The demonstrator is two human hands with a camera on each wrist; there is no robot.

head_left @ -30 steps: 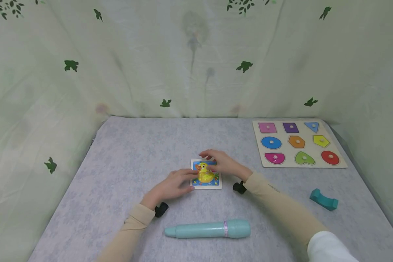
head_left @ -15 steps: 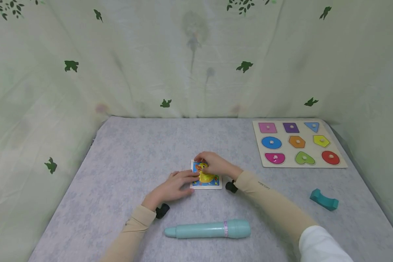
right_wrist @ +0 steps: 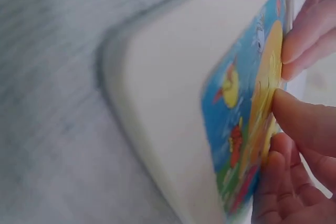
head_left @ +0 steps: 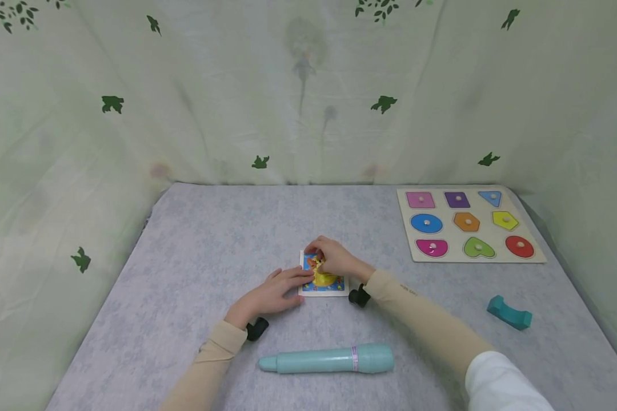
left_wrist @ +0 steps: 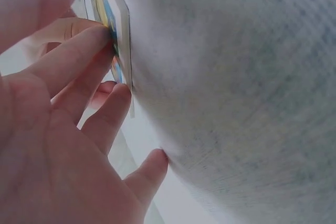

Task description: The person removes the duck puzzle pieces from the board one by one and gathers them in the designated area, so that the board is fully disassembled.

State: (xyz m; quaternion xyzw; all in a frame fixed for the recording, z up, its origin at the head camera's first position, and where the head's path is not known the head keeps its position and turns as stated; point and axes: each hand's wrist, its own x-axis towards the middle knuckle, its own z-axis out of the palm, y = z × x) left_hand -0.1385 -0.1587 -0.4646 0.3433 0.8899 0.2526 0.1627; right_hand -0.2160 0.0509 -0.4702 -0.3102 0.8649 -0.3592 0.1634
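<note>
Both my hands are on the little duck puzzle [head_left: 325, 279], which lies flat on the tabletop [head_left: 211, 240] right between them. It's roughly square, set pretty straight to me, duck head on the far side and beak toward my left hand [head_left: 275, 294]. That hand is palm-down with fingers stretched out, tips resting on the puzzle's left part, thumb down by the near left corner. My right hand [head_left: 339, 258] comes in over the far part, fingers curled, thumb and fingertips touching the yellow duck. Honestly can't tell if I'm pinching a piece there or just pressing on it.

Black wrist cameras [head_left: 359, 296] sit just under both wrists, and I've got beige sleeves [head_left: 421, 314] on, with white fabric further up the right arm.

Closer to me than either hand is a fat teal marker [head_left: 324, 359], lying left to right, thin end left. Well off to the right of my right hand there's a teal arch block [head_left: 509, 314], and beyond that hand, far right, a shape board [head_left: 455, 245] with nine knobbed colored shapes. Pale leafy cloth [head_left: 205, 68] hangs behind it all.
</note>
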